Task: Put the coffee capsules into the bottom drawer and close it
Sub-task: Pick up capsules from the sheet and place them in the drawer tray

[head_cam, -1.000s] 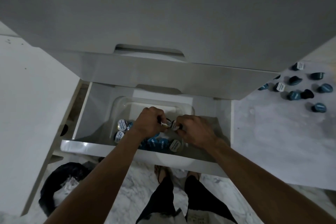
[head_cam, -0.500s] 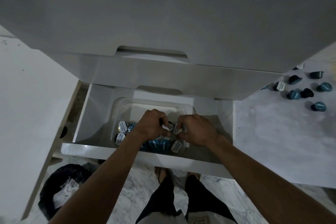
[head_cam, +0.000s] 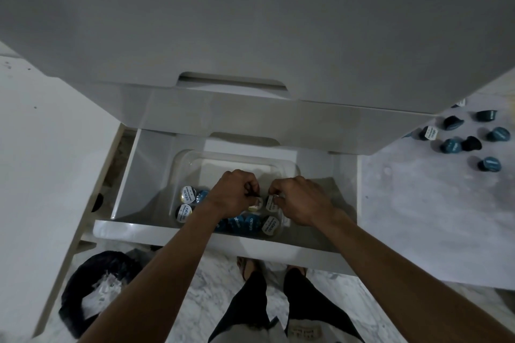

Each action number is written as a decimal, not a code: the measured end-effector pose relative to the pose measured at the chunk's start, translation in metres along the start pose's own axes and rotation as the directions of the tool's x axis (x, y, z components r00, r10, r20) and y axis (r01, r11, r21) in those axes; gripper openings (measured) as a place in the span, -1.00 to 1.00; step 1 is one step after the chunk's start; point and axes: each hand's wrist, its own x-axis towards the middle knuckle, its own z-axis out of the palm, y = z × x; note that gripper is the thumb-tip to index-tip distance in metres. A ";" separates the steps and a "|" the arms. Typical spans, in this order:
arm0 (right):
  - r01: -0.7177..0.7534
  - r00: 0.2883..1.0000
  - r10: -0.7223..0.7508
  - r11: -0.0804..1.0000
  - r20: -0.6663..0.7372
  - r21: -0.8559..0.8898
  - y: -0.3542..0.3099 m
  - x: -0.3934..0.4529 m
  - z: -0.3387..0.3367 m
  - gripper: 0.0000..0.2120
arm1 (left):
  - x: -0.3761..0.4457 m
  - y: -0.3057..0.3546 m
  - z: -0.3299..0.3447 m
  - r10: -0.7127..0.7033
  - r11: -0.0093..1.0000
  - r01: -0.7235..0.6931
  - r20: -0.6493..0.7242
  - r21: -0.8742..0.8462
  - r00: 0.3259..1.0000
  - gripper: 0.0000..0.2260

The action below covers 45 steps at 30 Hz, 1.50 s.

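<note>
Both your hands are down in the open bottom drawer: left hand and right hand each pinch a capsule over the clear tub. Loose capsules wait on the counter's far right edge; bin stands lower left.

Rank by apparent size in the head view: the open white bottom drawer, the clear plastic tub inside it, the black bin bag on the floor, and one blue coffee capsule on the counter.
1. Open white bottom drawer.
2-3. Clear plastic tub and black bin bag look similar; the bag is cropped by the arm, so unranked.
4. Blue coffee capsule, smallest.
</note>
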 end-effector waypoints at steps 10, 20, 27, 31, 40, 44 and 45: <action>0.017 0.999 -0.016 1.000 0.038 -0.016 -0.003 -0.004 0.002 -0.76 | -0.002 -0.002 0.003 0.016 0.999 -0.018 0.031 0.037 0.999 -0.82; 0.006 0.986 0.039 0.963 -0.161 0.271 -0.001 -0.007 0.002 -0.69 | -0.007 -0.001 -0.010 0.074 0.997 -0.075 -0.066 -0.016 0.995 -0.78; -0.007 0.917 0.247 0.794 -0.312 0.608 -0.007 -0.026 -0.007 -0.68 | -0.010 0.005 -0.018 0.140 0.982 -0.164 -0.216 -0.098 0.966 -0.79; 0.045 0.880 0.287 0.744 -0.380 0.666 -0.010 -0.043 -0.017 -0.65 | -0.017 0.022 -0.017 0.164 0.969 -0.208 -0.280 -0.135 0.946 -0.75; 0.223 0.767 0.338 0.656 -0.545 0.721 0.046 -0.128 -0.055 -0.66 | -0.046 0.118 0.026 0.176 0.923 -0.291 -0.397 -0.251 0.901 -0.74; 0.237 0.707 0.388 0.658 -0.591 0.715 0.113 -0.183 -0.070 -0.66 | -0.048 0.186 0.078 0.197 0.893 -0.338 -0.417 -0.297 0.887 -0.74; 0.230 0.688 0.404 0.666 -0.603 0.709 0.132 -0.197 -0.073 -0.66 | -0.047 0.204 0.093 0.203 0.885 -0.347 -0.413 -0.311 0.888 -0.74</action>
